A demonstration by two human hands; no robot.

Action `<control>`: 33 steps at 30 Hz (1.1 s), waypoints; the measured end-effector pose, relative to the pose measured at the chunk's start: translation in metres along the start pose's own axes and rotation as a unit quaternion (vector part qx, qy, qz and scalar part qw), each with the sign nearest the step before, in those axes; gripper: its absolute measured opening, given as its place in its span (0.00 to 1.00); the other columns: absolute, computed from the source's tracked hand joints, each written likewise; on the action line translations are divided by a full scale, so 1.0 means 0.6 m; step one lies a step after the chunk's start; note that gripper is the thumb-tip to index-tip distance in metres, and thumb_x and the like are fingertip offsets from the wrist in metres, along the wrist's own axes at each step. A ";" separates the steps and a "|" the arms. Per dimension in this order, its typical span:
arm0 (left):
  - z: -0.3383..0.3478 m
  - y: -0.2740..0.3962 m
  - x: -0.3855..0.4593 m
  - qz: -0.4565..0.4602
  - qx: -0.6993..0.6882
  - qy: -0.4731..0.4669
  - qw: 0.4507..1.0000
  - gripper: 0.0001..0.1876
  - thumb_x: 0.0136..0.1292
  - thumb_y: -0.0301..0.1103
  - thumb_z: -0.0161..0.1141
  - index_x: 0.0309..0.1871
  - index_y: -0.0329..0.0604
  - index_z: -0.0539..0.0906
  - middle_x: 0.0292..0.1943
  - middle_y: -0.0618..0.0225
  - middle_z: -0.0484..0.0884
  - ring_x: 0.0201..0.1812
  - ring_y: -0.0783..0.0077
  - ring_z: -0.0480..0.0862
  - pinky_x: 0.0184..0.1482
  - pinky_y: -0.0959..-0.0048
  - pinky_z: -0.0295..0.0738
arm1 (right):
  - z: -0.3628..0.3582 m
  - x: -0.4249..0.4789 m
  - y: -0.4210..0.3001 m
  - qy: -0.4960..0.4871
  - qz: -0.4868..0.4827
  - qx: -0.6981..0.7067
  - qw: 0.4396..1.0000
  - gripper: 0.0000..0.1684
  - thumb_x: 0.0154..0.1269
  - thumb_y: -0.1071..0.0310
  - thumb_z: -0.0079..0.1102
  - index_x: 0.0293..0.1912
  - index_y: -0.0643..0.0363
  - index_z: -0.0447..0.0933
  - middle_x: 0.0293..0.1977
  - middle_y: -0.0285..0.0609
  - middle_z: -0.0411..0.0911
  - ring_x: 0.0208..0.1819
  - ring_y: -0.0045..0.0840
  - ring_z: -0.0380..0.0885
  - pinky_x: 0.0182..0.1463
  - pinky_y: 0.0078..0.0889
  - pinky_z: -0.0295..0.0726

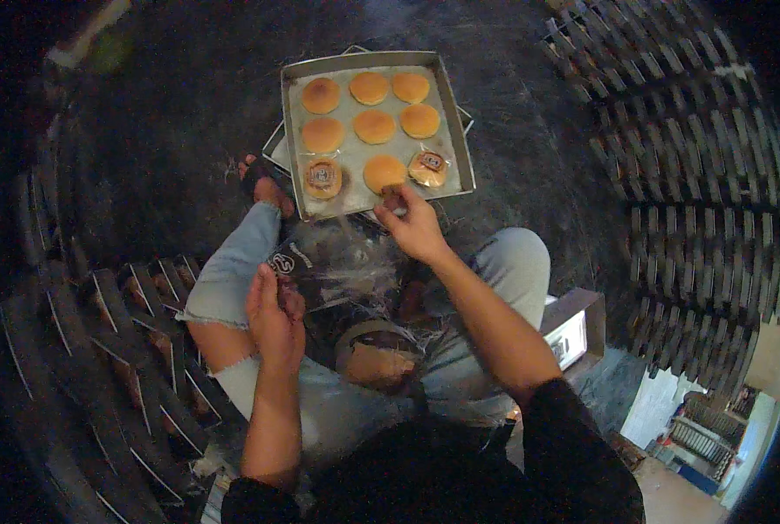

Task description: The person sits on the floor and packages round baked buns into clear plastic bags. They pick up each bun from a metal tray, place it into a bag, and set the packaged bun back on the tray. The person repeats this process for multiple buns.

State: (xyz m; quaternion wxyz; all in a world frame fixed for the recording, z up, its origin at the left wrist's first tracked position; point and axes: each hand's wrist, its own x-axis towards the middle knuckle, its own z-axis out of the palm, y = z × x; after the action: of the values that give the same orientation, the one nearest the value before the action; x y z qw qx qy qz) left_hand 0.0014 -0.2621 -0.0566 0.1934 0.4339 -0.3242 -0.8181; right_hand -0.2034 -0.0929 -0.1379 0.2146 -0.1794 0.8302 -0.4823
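A square metal baking tray [465,157] with a pale lining lies on the floor in front of me, holding several round golden buns in rows. My right hand [419,226] pinches the near edge of the front middle bun [383,171] between thumb and fingers. On either side of it, a front left bun [323,180] and a front right bun [428,169] sit in clear wrappers with printed emblems. Between the thumb and fingers of my left hand [275,314] is a clear plastic wrapper [291,259] with white print, held above my lap.
A second metal tray [275,147] sits askew under the first. Clear plastic [357,262] lies between my crossed legs. By my right knee stands a cardboard box [589,321]. Dark slatted racks [704,255] rise at the right, with similar slats [134,354] at the left.
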 end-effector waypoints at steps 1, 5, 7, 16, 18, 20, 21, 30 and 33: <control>-0.005 0.001 0.015 -0.025 -0.048 0.037 0.998 0.13 0.79 0.46 0.60 0.40 0.49 0.78 0.29 0.79 0.76 0.26 0.86 0.71 0.27 0.83 0.64 | 0.018 0.050 0.041 0.030 -0.100 -0.087 0.991 0.31 0.68 0.57 0.69 0.61 0.68 0.72 0.47 0.58 0.83 0.50 0.46 0.84 0.54 0.44 0.83; 0.061 0.036 0.018 -0.062 -0.086 0.114 0.988 0.15 0.81 0.50 0.54 0.48 0.48 0.80 0.33 0.78 0.80 0.27 0.86 0.73 0.27 0.83 0.67 | 0.023 0.202 0.194 0.056 -0.142 -0.250 0.956 0.38 0.64 0.47 0.71 0.58 0.70 0.75 0.52 0.58 0.82 0.54 0.47 0.83 0.57 0.48 0.82; 0.007 0.021 0.027 -0.086 -0.094 0.085 0.988 0.17 0.81 0.52 0.53 0.49 0.48 0.80 0.35 0.77 0.81 0.28 0.85 0.75 0.27 0.83 0.69 | 0.028 0.236 0.199 0.012 0.024 -0.284 0.958 0.42 0.59 0.42 0.73 0.58 0.70 0.75 0.54 0.60 0.82 0.56 0.49 0.82 0.59 0.49 0.81; 0.031 0.022 0.015 -0.074 -0.114 0.069 0.988 0.19 0.82 0.54 0.49 0.48 0.48 0.80 0.36 0.75 0.81 0.32 0.78 0.77 0.28 0.80 0.70 | 0.101 0.187 0.137 0.088 0.005 -0.141 0.986 0.43 0.48 0.54 0.85 0.59 0.62 0.74 0.58 0.56 0.78 0.55 0.44 0.82 0.58 0.42 0.82; 0.003 0.008 0.020 -0.011 -0.058 0.058 0.997 0.19 0.83 0.52 0.49 0.47 0.47 0.80 0.36 0.76 0.80 0.32 0.79 0.77 0.28 0.80 0.69 | 0.094 0.167 0.085 0.084 0.052 -0.064 0.993 0.40 0.54 0.60 0.82 0.61 0.62 0.72 0.60 0.51 0.77 0.58 0.36 0.80 0.57 0.37 0.83; -0.009 0.003 0.025 0.074 0.036 0.086 0.993 0.17 0.83 0.49 0.50 0.45 0.45 0.80 0.35 0.76 0.79 0.31 0.81 0.76 0.27 0.81 0.68 | 0.075 0.110 -0.009 0.105 0.028 0.148 0.983 0.38 0.58 0.64 0.79 0.63 0.62 0.70 0.58 0.47 0.78 0.58 0.33 0.80 0.59 0.38 0.82; -0.009 0.000 0.026 0.110 0.086 0.102 0.985 0.17 0.83 0.48 0.51 0.44 0.45 0.80 0.34 0.77 0.78 0.31 0.82 0.75 0.27 0.81 0.67 | 0.058 0.071 -0.037 0.116 0.016 0.250 0.961 0.38 0.59 0.66 0.78 0.64 0.62 0.69 0.57 0.46 0.79 0.58 0.32 0.80 0.60 0.39 0.82; -0.006 0.012 -0.086 0.206 0.226 -0.087 0.948 0.08 0.77 0.33 0.61 0.39 0.42 0.81 0.23 0.81 0.73 0.23 0.85 0.72 0.27 0.81 0.67 | -0.153 -0.274 -0.231 -0.096 0.081 0.351 0.928 0.37 0.62 0.69 0.76 0.66 0.64 0.70 0.57 0.44 0.80 0.58 0.26 0.80 0.64 0.36 0.79; -0.016 0.006 -0.130 0.249 0.286 -0.207 0.902 0.14 0.74 0.32 0.65 0.58 0.42 0.78 0.41 0.68 0.81 0.37 0.77 0.80 0.39 0.75 0.77 | -0.169 -0.351 -0.234 -0.082 0.075 0.280 0.953 0.33 0.62 0.69 0.75 0.64 0.63 0.74 0.59 0.44 0.81 0.62 0.27 0.79 0.66 0.35 0.77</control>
State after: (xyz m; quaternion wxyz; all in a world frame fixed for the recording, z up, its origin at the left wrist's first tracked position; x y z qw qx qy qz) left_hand 0.0523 -0.2216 -0.0122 0.1869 0.1962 -0.6746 -0.6867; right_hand -0.0666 0.0208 0.0686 0.3591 -0.0887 0.6520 -0.6618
